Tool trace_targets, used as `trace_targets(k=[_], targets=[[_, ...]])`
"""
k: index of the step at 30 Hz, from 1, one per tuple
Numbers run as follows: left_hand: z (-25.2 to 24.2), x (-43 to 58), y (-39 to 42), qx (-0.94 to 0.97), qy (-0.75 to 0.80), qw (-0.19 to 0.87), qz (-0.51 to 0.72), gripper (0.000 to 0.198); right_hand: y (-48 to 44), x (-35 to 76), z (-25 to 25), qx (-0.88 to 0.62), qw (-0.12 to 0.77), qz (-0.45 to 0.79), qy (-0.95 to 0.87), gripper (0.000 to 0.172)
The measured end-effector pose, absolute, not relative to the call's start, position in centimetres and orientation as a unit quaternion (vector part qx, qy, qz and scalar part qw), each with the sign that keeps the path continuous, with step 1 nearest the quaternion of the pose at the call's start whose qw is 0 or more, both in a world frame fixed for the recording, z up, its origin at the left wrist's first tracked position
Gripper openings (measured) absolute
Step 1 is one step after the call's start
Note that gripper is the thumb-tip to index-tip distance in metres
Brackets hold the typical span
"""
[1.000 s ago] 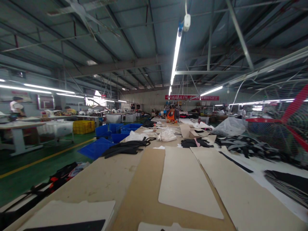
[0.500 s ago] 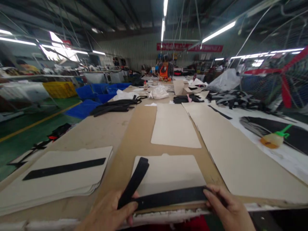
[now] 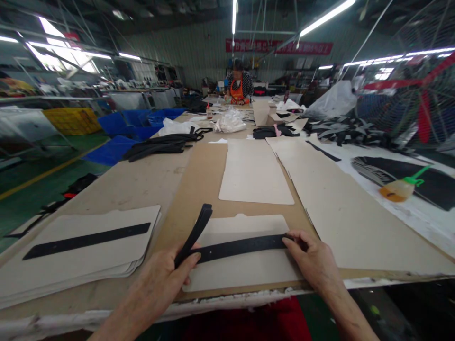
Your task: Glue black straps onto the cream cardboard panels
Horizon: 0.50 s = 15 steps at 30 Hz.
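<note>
A long black strip [image 3: 241,248] stretches between my two hands, over a pale board [image 3: 245,272] at the table's front edge. My left hand [image 3: 170,272] pinches its left end between thumb and fingers, and also holds a bundle of black strips [image 3: 195,229] that sticks up toward the far side. At the other end, my right hand [image 3: 307,253] grips the strip's tip with thumb and fingertips. The strip lies across the middle of the board; whether it touches the surface all along I cannot tell. Small holes show in it.
Left of my hands lies a stack of pale boards [image 3: 81,265] with another black strip [image 3: 88,240] on top. Beyond is a single board [image 3: 258,173]; a large sheet [image 3: 341,208] lies to the right. A squeeze bottle [image 3: 398,190] stands far right. A person [image 3: 240,87] works at the far end.
Both hands have moved the stretched strip away from the table's front edge, from the near part of the board to its middle. The view has tilted slightly down.
</note>
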<state>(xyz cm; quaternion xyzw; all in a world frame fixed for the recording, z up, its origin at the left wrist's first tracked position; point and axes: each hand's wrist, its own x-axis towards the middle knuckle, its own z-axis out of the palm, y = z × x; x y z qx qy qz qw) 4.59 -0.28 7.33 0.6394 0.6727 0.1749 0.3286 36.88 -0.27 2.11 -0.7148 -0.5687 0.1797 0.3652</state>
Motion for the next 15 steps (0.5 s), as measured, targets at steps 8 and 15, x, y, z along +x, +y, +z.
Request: trace_targets(k=[8,15], targets=[[7.1,5.1,0.0,0.683,0.66,0.28,0.136,0.045,0.1,36.8,0.9,-0.73,0.334,0.151,-0.577,0.027],[6.9,5.7,0.3,0.714,0.656,0.221,0.104,0.042,0.3,36.5,0.5,-0.726,0.317,0.127,-0.596,0.021]])
